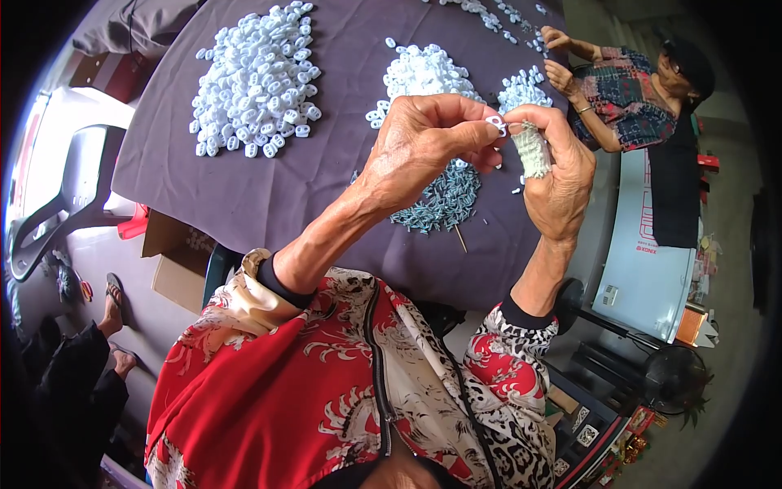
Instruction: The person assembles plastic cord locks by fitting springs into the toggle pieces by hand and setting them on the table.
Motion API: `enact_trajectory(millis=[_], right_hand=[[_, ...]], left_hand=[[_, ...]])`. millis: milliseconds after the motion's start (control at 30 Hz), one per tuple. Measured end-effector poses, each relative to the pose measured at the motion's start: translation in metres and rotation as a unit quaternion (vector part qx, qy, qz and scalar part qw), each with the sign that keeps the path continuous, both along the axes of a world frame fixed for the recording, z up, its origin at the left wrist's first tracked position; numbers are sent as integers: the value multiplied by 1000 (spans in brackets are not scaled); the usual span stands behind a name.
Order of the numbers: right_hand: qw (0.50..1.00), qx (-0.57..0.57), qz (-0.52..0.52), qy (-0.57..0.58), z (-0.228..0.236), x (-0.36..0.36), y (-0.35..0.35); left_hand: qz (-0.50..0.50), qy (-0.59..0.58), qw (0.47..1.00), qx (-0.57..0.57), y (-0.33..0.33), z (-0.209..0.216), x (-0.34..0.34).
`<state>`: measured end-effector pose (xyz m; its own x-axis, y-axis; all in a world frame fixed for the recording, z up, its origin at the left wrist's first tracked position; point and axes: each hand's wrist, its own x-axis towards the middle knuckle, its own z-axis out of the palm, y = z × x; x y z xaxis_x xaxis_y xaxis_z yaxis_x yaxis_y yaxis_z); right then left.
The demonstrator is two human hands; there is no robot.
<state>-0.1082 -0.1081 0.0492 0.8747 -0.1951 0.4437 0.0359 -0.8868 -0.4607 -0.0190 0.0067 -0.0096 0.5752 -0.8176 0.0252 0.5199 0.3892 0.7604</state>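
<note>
Between the thumb and forefinger of my left hand (419,147) is a small white plastic piece (495,124) with two holes. My right hand (562,183) meets it from the other side, its thumb and forefinger pinched at the piece's edge. Whatever those fingertips grip is too small to make out. A pale cloth wrap (532,151) covers the right thumb. Beneath my hands lies a heap of tiny dark teal parts (444,200), partly hidden by the left fingers. Just beyond is a pile of white two-holed pieces (428,69).
A larger white pile (257,81) lies at the table's left, a smaller pile (524,88) at right. A thin stick (462,238) rests by the teal heap. Across the right corner another person (643,98) handles pieces. A cardboard box (183,269) stands below the left edge.
</note>
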Motion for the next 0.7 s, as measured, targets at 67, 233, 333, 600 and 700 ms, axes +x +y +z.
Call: enact_trajectory(millis=[67,233,333,600,700], right_hand=[[1000,-16,0,2,-2,-1,-1],[998,-70,5,-1,-1,-1,-3],[997,-77,11,-7,-3,0,-3],[996,-85,4,-11,-8,1,-2],[995,-94,11,-30,-15,2,-6]], left_hand=[[6,-17,1000,16,0,-1,0],[-5,-9,999,39,2,2,1],[-6,-4,999,40,2,1,1],[-4,17,999,44,3,3,1],[0,16,999,38,2,0,0]])
